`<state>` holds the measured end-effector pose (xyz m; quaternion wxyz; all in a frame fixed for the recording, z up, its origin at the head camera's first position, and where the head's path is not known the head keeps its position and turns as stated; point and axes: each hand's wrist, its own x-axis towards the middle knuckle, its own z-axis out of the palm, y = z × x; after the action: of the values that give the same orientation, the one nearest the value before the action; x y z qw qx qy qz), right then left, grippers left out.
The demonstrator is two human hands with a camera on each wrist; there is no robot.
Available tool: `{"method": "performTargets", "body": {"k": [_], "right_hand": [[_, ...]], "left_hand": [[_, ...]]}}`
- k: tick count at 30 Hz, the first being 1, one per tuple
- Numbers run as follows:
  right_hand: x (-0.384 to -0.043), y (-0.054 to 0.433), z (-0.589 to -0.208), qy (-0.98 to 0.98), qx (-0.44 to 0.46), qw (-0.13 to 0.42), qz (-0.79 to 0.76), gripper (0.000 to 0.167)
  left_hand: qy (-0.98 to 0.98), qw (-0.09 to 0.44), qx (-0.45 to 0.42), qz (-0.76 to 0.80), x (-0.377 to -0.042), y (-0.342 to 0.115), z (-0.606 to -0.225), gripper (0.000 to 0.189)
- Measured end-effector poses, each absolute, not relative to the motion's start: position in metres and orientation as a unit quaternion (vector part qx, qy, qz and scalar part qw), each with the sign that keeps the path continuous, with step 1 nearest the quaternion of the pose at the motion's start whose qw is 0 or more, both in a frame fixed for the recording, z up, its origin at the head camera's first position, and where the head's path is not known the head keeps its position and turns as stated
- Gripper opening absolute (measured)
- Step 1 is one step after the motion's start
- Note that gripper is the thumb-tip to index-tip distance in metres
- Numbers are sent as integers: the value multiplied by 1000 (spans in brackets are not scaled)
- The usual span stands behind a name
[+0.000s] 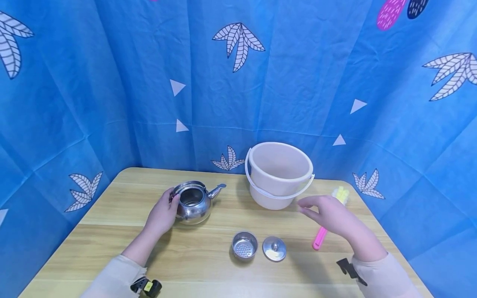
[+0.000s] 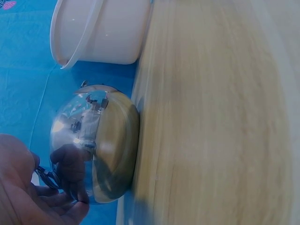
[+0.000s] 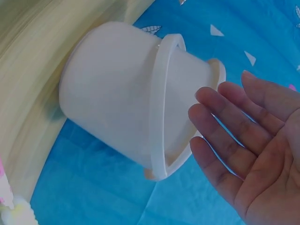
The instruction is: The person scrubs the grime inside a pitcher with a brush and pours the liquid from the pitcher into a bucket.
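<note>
Kettle [image 1: 194, 212] mirror-glossy metal; bucket [image 1: 277, 186] smooth plastic; tabletop [image 1: 201, 269] wood-grained; backdrop [image 1: 305, 82] creased cloth.

Blue creased cloth [image 1: 316, 74] hangs along the far, left and right sides, printed with white, dark-veined leaves [image 1: 241, 39] and pale triangles [image 1: 177, 87]; a pink shape [image 1: 390, 14] and a dark shape [image 1: 416, 7] show high at far right. Before it stands a brightly lit table [image 1: 93, 244] with streaked wood grain and rounded far corners

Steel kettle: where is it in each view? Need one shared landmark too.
Head: the kettle is left of centre, a little below mid-height.
Left wrist: left of centre, mostly in the lower half.
Right wrist: not in it.
Shared landmark: the white bucket, in all three.
</note>
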<state>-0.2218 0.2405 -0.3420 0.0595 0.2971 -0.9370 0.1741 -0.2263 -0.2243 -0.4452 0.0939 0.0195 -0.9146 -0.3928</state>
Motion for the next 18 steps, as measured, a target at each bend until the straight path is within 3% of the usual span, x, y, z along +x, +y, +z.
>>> {"method": "performTargets", "body": {"k": [18], "right_hand": [[-237,259,-350,-945,270,22,181,26]], "left_hand": [[-917,90,20,-389,-226,-224,-444,61]]}}
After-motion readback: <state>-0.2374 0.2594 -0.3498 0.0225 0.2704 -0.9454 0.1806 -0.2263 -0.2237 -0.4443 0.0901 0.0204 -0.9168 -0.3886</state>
